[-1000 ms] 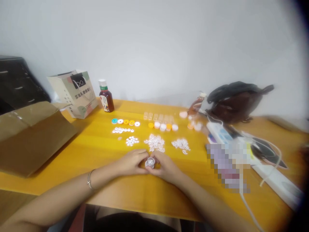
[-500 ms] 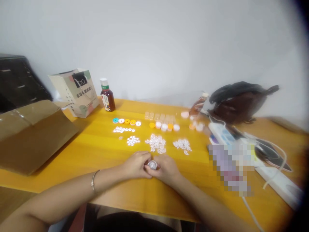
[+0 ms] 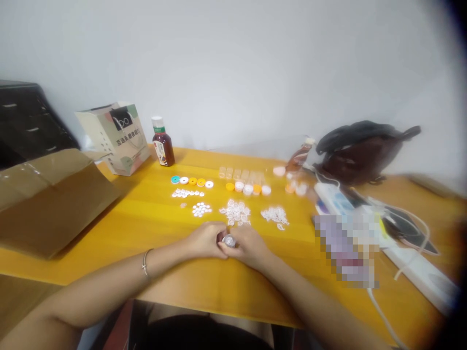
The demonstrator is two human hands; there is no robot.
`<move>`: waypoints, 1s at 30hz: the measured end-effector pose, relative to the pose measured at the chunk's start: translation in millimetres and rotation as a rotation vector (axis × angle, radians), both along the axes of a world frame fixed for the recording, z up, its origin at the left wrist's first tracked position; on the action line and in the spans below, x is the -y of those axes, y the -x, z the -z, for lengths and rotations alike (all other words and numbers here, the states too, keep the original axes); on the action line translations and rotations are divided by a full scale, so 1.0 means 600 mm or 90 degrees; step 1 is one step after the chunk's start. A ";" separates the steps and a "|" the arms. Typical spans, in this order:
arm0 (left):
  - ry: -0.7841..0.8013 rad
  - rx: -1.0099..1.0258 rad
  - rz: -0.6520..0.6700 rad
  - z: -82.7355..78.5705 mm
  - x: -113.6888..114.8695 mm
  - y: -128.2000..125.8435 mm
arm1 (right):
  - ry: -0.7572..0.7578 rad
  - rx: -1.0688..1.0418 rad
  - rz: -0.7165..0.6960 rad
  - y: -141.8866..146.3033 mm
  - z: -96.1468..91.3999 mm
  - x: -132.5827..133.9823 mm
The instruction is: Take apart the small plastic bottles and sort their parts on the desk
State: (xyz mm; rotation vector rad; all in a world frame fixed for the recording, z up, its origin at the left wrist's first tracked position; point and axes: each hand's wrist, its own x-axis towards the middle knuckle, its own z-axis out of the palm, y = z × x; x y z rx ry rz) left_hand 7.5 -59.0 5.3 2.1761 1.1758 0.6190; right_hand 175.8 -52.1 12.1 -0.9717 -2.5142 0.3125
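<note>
My left hand [image 3: 206, 241] and my right hand [image 3: 251, 247] meet over the near middle of the table, fingers curled around a small round clear-grey container [image 3: 229, 240]. Its round face is turned up toward me, while the fingers hide its sides. Just beyond the hands lies a pile of white cut-out pieces [image 3: 235, 212]. A second pile of white pieces [image 3: 275, 215] is to its right. To the left are small white discs [image 3: 202, 209] and a row of white pieces [image 3: 188, 193].
Behind the piles run ring-shaped caps [image 3: 192, 181], orange and white caps [image 3: 248, 189] and clear cups [image 3: 237, 174]. A cardboard box [image 3: 54, 204], paper bag [image 3: 126, 138] and drink bottle [image 3: 163, 146] stand left. Power strips [image 3: 419, 277], cables and a dark bag [image 3: 365, 155] lie right.
Both hands, with the container between them, appear slightly higher in view. The container's face has tipped a little and shifted slightly left. The things on the table stay in place.
</note>
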 end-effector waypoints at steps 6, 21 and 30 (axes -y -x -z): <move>0.020 -0.021 0.004 -0.001 -0.005 0.001 | 0.003 0.002 -0.038 -0.001 -0.001 -0.008; 0.033 -0.028 0.027 -0.007 -0.012 0.001 | 0.009 0.012 -0.103 -0.003 -0.004 -0.014; 0.057 -0.023 0.099 0.002 -0.018 0.014 | 0.049 0.050 -0.125 -0.011 -0.037 0.002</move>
